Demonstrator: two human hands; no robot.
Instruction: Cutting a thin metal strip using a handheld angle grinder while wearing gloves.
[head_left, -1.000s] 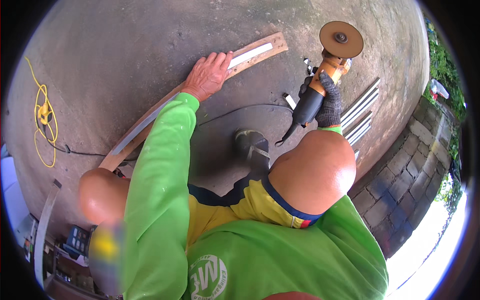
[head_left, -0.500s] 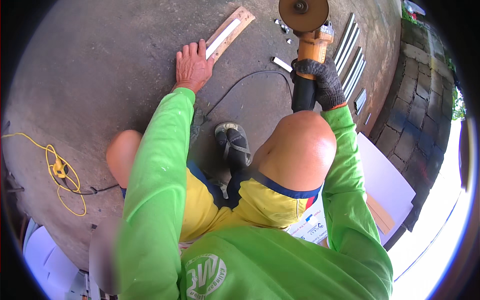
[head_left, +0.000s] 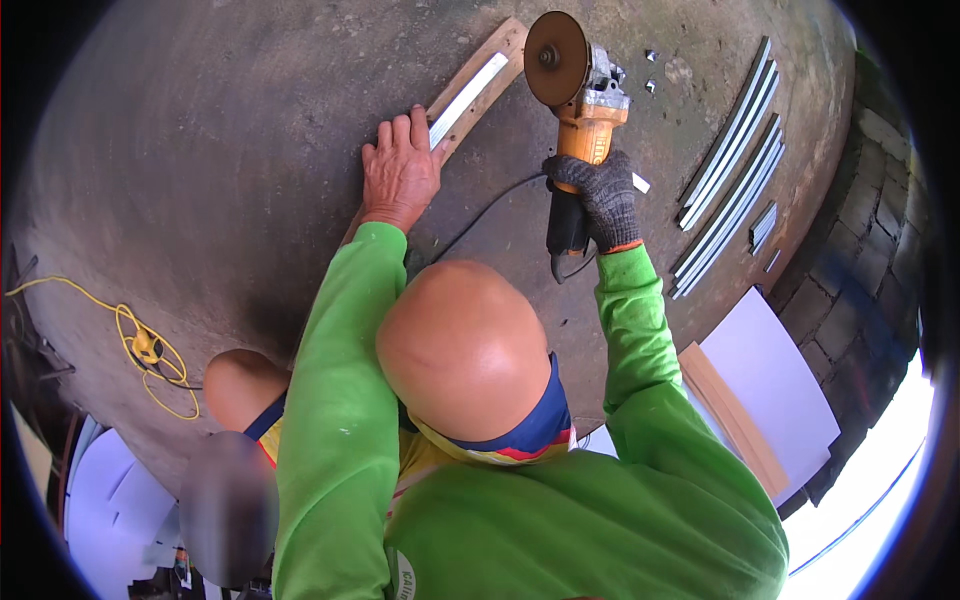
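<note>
My bare left hand [head_left: 400,180] is closed over the near end of a white metal bar [head_left: 468,98], holding it against a wooden board [head_left: 512,48] on the floor. In my right hand [head_left: 607,195], which wears a dark knitted glove, is an orange and black angle grinder [head_left: 590,132], gripped round its body. Its brown cutting disc [head_left: 556,58] points away from me, to the right of the bar's far end and apart from it. I cannot tell whether the disc is spinning. The grinder's black cord [head_left: 480,212] runs left behind my raised knee.
Long metal bars [head_left: 735,130] lie in rows at the right, with shorter pieces [head_left: 763,228] nearby. Small offcuts [head_left: 651,55] lie beyond the grinder. A white sheet [head_left: 785,365] with a wooden strip [head_left: 735,420] is by the block wall [head_left: 835,255]. A yellow cord [head_left: 145,350] lies left.
The grinder has come left, closer to the board, and its disc now faces more to the left. My right knee has swung inward, hiding my foot. My left hand stays on the bar.
</note>
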